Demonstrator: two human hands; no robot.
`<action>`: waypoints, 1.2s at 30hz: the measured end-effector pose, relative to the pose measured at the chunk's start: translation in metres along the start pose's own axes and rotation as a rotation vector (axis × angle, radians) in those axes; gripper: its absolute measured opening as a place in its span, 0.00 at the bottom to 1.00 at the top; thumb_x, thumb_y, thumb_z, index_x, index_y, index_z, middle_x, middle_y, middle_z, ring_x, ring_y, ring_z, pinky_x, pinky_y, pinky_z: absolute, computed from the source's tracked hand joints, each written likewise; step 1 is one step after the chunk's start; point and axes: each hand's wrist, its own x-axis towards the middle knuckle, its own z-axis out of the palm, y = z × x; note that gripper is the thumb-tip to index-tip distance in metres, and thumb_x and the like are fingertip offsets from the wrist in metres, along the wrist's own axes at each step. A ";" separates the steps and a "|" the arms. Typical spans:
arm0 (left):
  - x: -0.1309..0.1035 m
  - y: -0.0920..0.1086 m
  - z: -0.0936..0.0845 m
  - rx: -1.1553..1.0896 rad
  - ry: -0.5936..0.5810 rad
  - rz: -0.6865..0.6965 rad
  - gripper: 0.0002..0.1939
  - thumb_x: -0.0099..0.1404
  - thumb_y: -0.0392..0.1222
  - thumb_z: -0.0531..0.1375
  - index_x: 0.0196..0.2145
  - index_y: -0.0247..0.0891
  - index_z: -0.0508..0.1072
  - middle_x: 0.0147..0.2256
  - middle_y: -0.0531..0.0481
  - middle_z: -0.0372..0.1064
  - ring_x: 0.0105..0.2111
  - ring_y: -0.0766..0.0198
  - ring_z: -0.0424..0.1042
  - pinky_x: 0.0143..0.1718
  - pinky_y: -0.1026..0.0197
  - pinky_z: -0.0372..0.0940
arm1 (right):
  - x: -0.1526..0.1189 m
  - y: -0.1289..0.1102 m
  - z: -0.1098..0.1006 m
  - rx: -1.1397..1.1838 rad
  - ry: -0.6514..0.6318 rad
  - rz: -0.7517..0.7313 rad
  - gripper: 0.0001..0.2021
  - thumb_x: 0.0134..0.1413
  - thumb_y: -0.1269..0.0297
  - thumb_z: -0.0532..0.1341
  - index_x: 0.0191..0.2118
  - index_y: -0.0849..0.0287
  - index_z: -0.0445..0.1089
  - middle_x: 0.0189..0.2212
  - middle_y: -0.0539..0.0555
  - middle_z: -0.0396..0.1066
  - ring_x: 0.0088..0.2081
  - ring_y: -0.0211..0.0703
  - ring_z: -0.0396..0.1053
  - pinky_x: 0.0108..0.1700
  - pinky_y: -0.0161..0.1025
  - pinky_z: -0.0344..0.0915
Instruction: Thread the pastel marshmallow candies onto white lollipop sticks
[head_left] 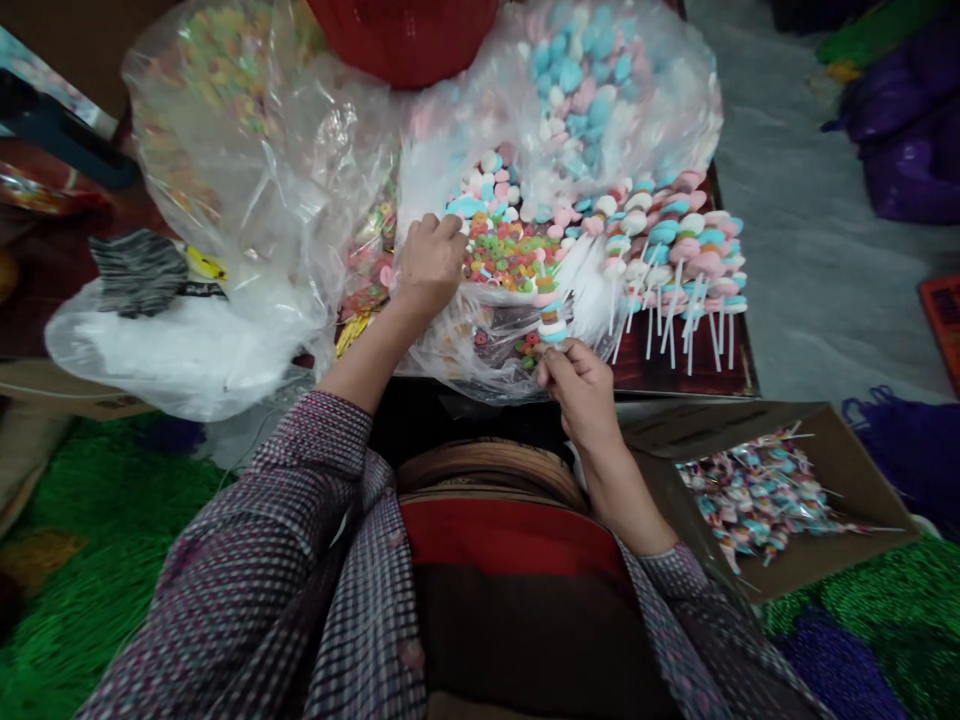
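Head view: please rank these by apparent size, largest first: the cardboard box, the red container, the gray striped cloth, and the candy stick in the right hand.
1. Cardboard box
2. Red container, judged by its visible part; the top edge cuts it off
3. Gray striped cloth
4. Candy stick

On the table [649, 379] before you lies a pile of ring candies [514, 255], your left hand [431, 262] at its left side, your right hand [579, 385] in front with a skewer [553, 328]. Skewered sweets [694, 255] lie right of the pile. Behind sit a marshmallow bag [592, 80], right, a candy bag [225, 190], left, and between them probably a tub [405, 35]. A carton [862, 465] of wrapped sweets [772, 490] is at your right.
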 end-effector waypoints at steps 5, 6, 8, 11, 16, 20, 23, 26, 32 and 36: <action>0.002 -0.004 0.004 -0.482 0.173 -0.084 0.04 0.63 0.37 0.68 0.30 0.41 0.77 0.42 0.44 0.77 0.50 0.51 0.72 0.58 0.48 0.63 | 0.005 -0.005 -0.002 0.019 0.010 -0.011 0.08 0.58 0.58 0.65 0.31 0.56 0.71 0.18 0.43 0.64 0.20 0.31 0.52 0.25 0.33 0.47; -0.003 0.000 0.003 -0.655 0.200 -0.109 0.05 0.63 0.40 0.69 0.31 0.41 0.77 0.39 0.47 0.77 0.46 0.55 0.73 0.55 0.51 0.66 | 0.008 -0.008 -0.001 0.024 0.020 -0.015 0.09 0.57 0.58 0.66 0.31 0.56 0.71 0.18 0.43 0.64 0.19 0.30 0.52 0.24 0.33 0.46; -0.018 0.015 0.000 -1.010 0.180 -0.169 0.08 0.64 0.45 0.69 0.31 0.40 0.77 0.32 0.53 0.74 0.36 0.63 0.73 0.44 0.59 0.68 | 0.017 -0.014 0.004 0.041 0.040 -0.024 0.12 0.56 0.55 0.67 0.29 0.56 0.70 0.18 0.43 0.64 0.19 0.30 0.50 0.23 0.33 0.47; -0.044 0.044 -0.002 -1.402 0.043 -0.227 0.11 0.61 0.46 0.71 0.29 0.39 0.77 0.26 0.55 0.72 0.28 0.70 0.69 0.33 0.65 0.65 | 0.033 -0.021 0.015 0.076 0.048 -0.049 0.18 0.53 0.47 0.70 0.29 0.55 0.69 0.19 0.43 0.64 0.19 0.30 0.51 0.22 0.33 0.48; -0.072 0.072 0.000 -1.713 -0.067 -0.304 0.13 0.55 0.45 0.76 0.28 0.38 0.77 0.26 0.57 0.74 0.25 0.74 0.68 0.31 0.68 0.64 | 0.047 -0.018 0.025 0.162 -0.006 -0.013 0.23 0.46 0.40 0.73 0.32 0.54 0.69 0.21 0.43 0.63 0.18 0.29 0.49 0.19 0.33 0.47; -0.078 0.075 0.001 -1.872 -0.154 -0.391 0.10 0.59 0.41 0.74 0.30 0.37 0.77 0.29 0.55 0.75 0.29 0.73 0.73 0.32 0.69 0.65 | 0.045 -0.014 0.021 0.197 -0.011 0.028 0.24 0.45 0.41 0.74 0.32 0.53 0.68 0.21 0.42 0.61 0.18 0.28 0.49 0.18 0.32 0.45; -0.080 0.076 0.000 -1.938 -0.173 -0.490 0.07 0.67 0.39 0.68 0.32 0.37 0.76 0.30 0.54 0.75 0.30 0.72 0.74 0.34 0.68 0.67 | 0.041 -0.017 0.017 0.227 -0.046 0.065 0.23 0.44 0.42 0.75 0.33 0.54 0.69 0.21 0.42 0.63 0.18 0.28 0.50 0.19 0.31 0.44; -0.081 0.076 0.000 -1.967 -0.182 -0.524 0.04 0.67 0.37 0.67 0.34 0.37 0.75 0.31 0.54 0.75 0.29 0.72 0.73 0.34 0.68 0.68 | 0.039 -0.019 0.016 0.225 -0.102 0.078 0.22 0.44 0.44 0.76 0.34 0.54 0.70 0.20 0.41 0.63 0.17 0.27 0.50 0.19 0.31 0.43; -0.082 0.079 0.009 -1.683 -0.094 -0.410 0.06 0.67 0.38 0.66 0.32 0.41 0.74 0.29 0.56 0.72 0.26 0.72 0.68 0.28 0.68 0.63 | 0.040 -0.013 0.019 0.104 -0.106 0.064 0.20 0.49 0.44 0.72 0.35 0.54 0.70 0.21 0.42 0.62 0.19 0.29 0.52 0.20 0.31 0.47; -0.086 0.079 0.010 -1.450 -0.043 -0.358 0.05 0.65 0.35 0.63 0.32 0.41 0.77 0.24 0.57 0.70 0.24 0.71 0.65 0.27 0.67 0.62 | 0.042 -0.008 0.021 0.051 -0.011 0.004 0.18 0.51 0.46 0.71 0.33 0.54 0.69 0.23 0.44 0.63 0.23 0.31 0.56 0.23 0.30 0.52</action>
